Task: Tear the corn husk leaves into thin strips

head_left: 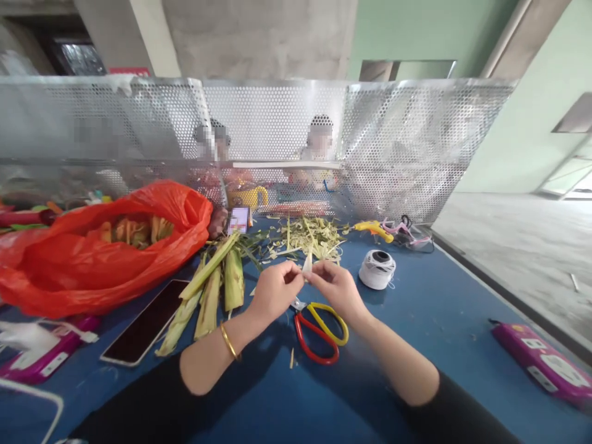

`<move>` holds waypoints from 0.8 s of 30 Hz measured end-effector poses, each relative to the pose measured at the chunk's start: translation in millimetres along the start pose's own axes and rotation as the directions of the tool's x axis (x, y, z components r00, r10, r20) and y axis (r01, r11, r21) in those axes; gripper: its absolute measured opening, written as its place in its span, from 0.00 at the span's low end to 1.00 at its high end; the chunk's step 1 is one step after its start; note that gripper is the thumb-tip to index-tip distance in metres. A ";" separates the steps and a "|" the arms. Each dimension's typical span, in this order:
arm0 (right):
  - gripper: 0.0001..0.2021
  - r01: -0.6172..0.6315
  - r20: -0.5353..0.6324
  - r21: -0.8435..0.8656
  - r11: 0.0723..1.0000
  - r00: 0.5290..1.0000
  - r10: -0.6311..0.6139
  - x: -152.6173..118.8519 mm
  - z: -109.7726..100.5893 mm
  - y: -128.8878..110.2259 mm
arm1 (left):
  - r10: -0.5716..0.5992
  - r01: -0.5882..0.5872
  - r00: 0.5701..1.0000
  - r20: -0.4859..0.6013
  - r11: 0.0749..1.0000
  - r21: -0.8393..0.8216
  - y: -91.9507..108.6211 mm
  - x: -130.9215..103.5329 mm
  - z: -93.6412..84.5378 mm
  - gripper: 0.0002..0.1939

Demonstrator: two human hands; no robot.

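Both my hands meet over the middle of the blue table, pinching a small pale, pointed piece of husk [308, 264] between them. My left hand [277, 287], with a gold bangle at the wrist, grips its left side with thumb and forefinger. On the other side my right hand [337, 288] pinches it the same way. Just below lie scissors [319, 333] with one red and one yellow handle, their blades partly hidden by my left hand. Green-yellow stalks or husks [217, 287] lie to the left, and shredded trimmings [308, 237] are heaped behind my fingers.
A red plastic bag [185, 213] with brownish pieces inside fills the left, near a dark phone [145, 324]. White thread spool [377, 269], yellow glue gun [374, 230] and purple power strip [543, 361] are at right. A perforated metal screen [277, 117] stands behind, with people beyond.
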State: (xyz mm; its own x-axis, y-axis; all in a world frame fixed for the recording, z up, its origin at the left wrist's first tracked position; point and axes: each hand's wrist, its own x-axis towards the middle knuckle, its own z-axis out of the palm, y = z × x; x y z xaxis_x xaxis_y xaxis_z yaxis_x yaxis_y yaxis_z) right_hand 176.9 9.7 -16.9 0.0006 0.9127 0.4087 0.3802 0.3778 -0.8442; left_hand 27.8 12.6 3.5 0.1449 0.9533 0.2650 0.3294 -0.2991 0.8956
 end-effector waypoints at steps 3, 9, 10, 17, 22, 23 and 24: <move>0.13 -0.145 0.066 0.171 0.975 0.989 0.136 1.9 3.0 3.9 | 0.076 -0.080 0.996 0.047 0.994 0.078 -3.0 0.4 4.9 0.09; 0.06 -0.131 0.127 0.172 0.976 0.986 0.110 0.0 1.6 2.8 | 0.079 -0.084 0.996 0.048 0.990 0.110 -13.1 -1.7 9.2 0.11; 0.06 -0.104 0.121 0.145 0.984 0.989 0.087 -1.1 1.5 1.3 | 0.085 -0.090 0.995 0.043 0.987 0.130 -13.7 -1.9 9.2 0.11; 0.06 0.075 0.058 -0.211 0.975 0.996 -0.064 -1.9 -4.3 3.7 | 0.132 -0.135 0.991 0.027 0.973 0.186 -14.7 -2.2 7.2 0.10; 0.09 0.019 -0.140 -0.304 0.952 0.988 -0.064 1.5 -11.6 10.5 | -0.113 0.115 0.993 0.020 0.984 -0.134 -13.0 4.0 4.4 0.09; 0.08 0.024 -0.149 -0.275 0.961 0.987 -0.067 0.8 -11.7 9.7 | -0.193 0.196 0.981 0.036 0.949 -0.245 -12.6 5.1 4.4 0.09; 0.08 0.054 -0.135 -0.244 0.968 0.987 -0.089 -0.4 -11.2 8.2 | -0.267 0.270 0.962 0.058 0.898 -0.349 -12.2 5.8 4.6 0.09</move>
State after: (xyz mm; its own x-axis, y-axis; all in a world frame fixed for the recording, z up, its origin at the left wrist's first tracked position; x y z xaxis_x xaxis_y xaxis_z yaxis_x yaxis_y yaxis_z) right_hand 190.4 10.7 -20.1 0.0917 0.8461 0.5251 0.5940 0.3767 -0.7108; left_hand 29.0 21.6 -7.5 0.1061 0.9943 -0.0048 0.0095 0.0038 0.9999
